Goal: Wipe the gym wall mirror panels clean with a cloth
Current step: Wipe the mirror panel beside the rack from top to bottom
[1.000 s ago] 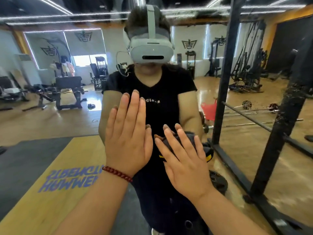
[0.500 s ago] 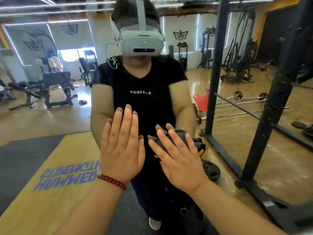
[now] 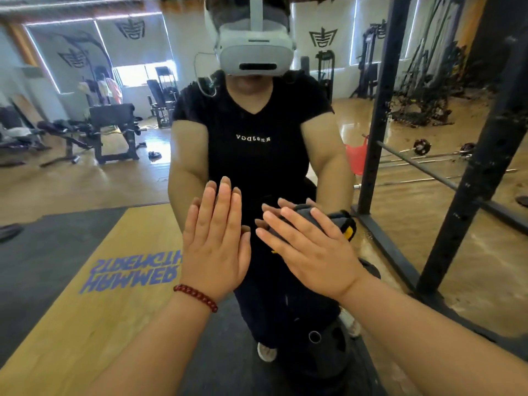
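Observation:
The wall mirror point(image 3: 85, 190) fills the view and reflects a person in a black shirt and the gym behind. My left hand point(image 3: 215, 241), with a red bead bracelet at the wrist, lies flat on the glass, fingers straight and pointing up. My right hand point(image 3: 311, 250) presses a dark grey cloth with a yellow tag point(image 3: 341, 224) flat against the mirror, fingers straight and spread. Most of the cloth is hidden under the palm.
A black steel rack upright point(image 3: 471, 181) stands close at the right, its base running along the floor. A black weight plate point(image 3: 320, 347) lies at the mirror's foot. Benches and machines show in the reflection at left.
Both hands have slid downward on the mirror, and the view has tilted down with them. The right hand keeps the cloth pressed to the glass.

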The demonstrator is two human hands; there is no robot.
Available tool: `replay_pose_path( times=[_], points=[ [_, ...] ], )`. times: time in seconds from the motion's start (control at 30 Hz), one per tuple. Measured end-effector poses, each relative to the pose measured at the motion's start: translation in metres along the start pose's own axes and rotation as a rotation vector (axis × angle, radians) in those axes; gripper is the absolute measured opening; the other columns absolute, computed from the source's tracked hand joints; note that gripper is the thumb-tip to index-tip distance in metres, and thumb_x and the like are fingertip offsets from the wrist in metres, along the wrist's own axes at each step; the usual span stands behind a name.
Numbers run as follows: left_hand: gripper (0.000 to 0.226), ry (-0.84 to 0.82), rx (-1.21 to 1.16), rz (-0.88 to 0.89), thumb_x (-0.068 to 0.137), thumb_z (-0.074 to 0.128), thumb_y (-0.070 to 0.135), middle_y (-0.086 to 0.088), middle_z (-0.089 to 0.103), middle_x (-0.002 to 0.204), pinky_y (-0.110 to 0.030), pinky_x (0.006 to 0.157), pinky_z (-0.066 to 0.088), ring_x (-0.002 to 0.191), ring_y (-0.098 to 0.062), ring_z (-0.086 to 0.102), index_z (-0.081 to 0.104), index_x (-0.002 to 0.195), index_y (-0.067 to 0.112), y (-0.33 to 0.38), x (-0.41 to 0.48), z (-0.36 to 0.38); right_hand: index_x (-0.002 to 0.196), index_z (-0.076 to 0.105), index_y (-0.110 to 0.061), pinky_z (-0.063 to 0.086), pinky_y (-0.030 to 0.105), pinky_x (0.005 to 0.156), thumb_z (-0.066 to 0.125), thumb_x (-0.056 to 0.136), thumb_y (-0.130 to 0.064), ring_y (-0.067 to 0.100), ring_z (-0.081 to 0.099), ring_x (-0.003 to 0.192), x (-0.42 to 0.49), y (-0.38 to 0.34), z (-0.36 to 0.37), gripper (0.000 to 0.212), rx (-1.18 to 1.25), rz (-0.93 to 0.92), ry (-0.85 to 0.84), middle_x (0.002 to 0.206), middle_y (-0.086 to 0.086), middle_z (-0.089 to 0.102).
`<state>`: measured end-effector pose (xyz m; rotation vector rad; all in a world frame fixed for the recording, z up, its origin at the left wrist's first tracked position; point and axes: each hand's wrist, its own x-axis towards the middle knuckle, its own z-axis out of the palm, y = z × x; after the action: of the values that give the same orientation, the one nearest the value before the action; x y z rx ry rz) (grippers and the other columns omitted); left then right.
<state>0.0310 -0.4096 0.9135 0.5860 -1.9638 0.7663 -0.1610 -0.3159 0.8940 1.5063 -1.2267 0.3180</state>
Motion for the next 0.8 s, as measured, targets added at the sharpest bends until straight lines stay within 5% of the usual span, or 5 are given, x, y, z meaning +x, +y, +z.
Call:
replay_pose_path(
  times=[0.17, 0.33, 0.43, 0.63, 0.8],
  points=[
    [0.072, 0.02, -0.004, -0.019, 0.099, 0.04, 0.029, -0.004, -0.011, 0.165, -0.042, 0.124, 0.0, 0.152, -0.023, -0.005, 0.002, 0.157, 0.009, 0.004, -0.005, 0.003, 0.155, 0.025, -0.021, 0.013, 0.044, 0.121, 0.046, 0.101, -0.022, 0.022, 0.021, 0.148, 0.068, 0.029, -0.023, 0.059, 0.118, 0.252, 0.196, 0.16, 0.003, 0.023],
    [0.067, 0.042, -0.007, -0.018, 0.102, 0.034, 0.03, -0.003, -0.011, 0.165, -0.041, 0.124, 0.0, 0.152, -0.022, -0.005, 0.002, 0.157, 0.01, 0.003, -0.011, 0.01, 0.155, 0.03, -0.018, 0.007, 0.037, 0.124, 0.05, 0.098, -0.02, 0.019, 0.015, 0.152, 0.009, 0.004, 0.005, 0.06, 0.125, -0.165, 0.027, 0.163, 0.0, 0.021],
    [0.066, 0.026, -0.01, 0.01, 0.102, 0.034, 0.029, -0.003, -0.011, 0.165, -0.041, 0.123, -0.002, 0.152, -0.022, -0.006, 0.003, 0.157, 0.008, -0.001, -0.015, 0.011, 0.155, 0.03, -0.016, 0.006, 0.036, 0.124, 0.036, 0.105, -0.018, 0.018, 0.008, 0.153, -0.012, 0.006, 0.009, 0.051, 0.174, -0.329, -0.095, 0.164, -0.001, 0.021],
    [0.067, 0.013, -0.022, 0.009, 0.1, 0.038, 0.025, -0.003, -0.009, 0.165, -0.041, 0.123, -0.002, 0.152, -0.022, -0.005, 0.008, 0.157, 0.007, -0.002, -0.021, 0.007, 0.154, 0.03, -0.019, 0.019, 0.043, 0.119, 0.042, 0.101, -0.016, 0.019, 0.027, 0.146, 0.05, 0.025, -0.013, 0.055, 0.139, 0.116, 0.189, 0.157, 0.001, 0.036],
    [0.067, 0.012, 0.02, 0.015, 0.098, 0.041, 0.025, -0.006, -0.006, 0.166, -0.041, 0.124, -0.001, 0.152, -0.024, -0.003, 0.013, 0.157, 0.006, 0.002, -0.043, 0.017, 0.156, 0.025, -0.016, 0.011, 0.038, 0.123, 0.04, 0.102, -0.017, 0.017, 0.014, 0.152, -0.003, -0.017, 0.018, 0.056, 0.417, -0.126, -0.008, 0.164, -0.001, 0.018]
  ],
)
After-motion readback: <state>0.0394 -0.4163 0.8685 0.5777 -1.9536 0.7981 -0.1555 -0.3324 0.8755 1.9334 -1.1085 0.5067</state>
